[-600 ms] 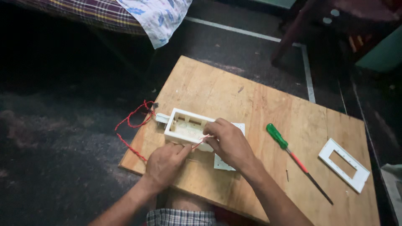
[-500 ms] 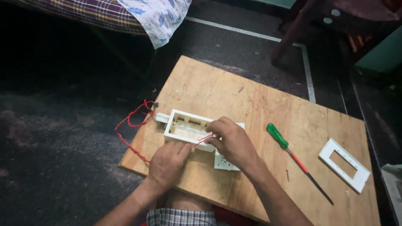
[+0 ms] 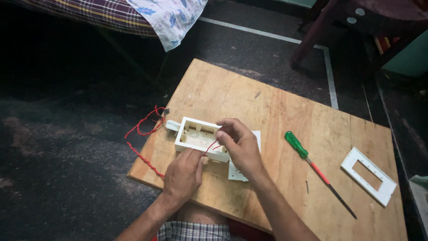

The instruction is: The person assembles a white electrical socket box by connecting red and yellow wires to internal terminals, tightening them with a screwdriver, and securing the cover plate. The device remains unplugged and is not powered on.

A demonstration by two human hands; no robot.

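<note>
A white plastic switch box (image 3: 196, 137) lies open side up on a wooden board (image 3: 276, 111). My left hand (image 3: 183, 175) rests at the box's near wall and pinches a thin red wire (image 3: 209, 148) that runs into the box. My right hand (image 3: 240, 145) reaches over the box's right end, its fingertips holding the same red wire just above the rim. More red wire (image 3: 142, 129) loops off the board's left edge onto the floor. A white plate (image 3: 243, 172) lies partly hidden under my right hand.
A screwdriver (image 3: 312, 163) with a green handle and red shaft lies right of my hands. A white rectangular frame (image 3: 368, 175) sits near the board's right edge. A small nail (image 3: 306, 186) lies by the screwdriver. Dark floor surrounds the board; a chair leg (image 3: 312, 38) and patterned cloth (image 3: 171, 20) stand beyond.
My right hand has shifted a little over the box's right end, and the red wire between my fingers has been drawn further out of the box. The box stays in place.
</note>
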